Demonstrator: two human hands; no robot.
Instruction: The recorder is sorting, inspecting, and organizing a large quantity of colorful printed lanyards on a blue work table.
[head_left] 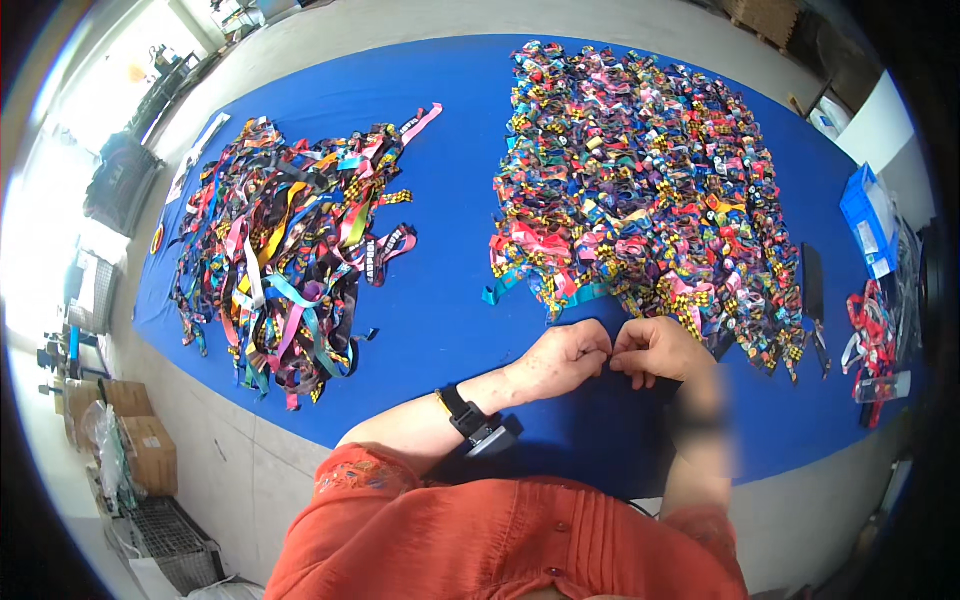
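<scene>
My left hand (562,361) and my right hand (662,352) meet over the front of the blue table, fingertips close together. Both are closed in a pinch; whatever lies between the fingers is too small or hidden to make out. Just beyond them spreads a broad mass of bunched, colourful printed fabric straps (640,180), laid in packed rows. A teal strap (587,293) sticks out at its near edge, close to my left hand. Over to the left lies a loose, tangled heap of similar patterned straps (290,250), apart from both hands.
A blue cloth (450,240) covers the table. Along the right side are a dark flat object (812,280), a blue bin (868,222) and a bundle of red straps (868,340). Cardboard boxes (148,452) and a black crate (175,540) stand on the floor at left.
</scene>
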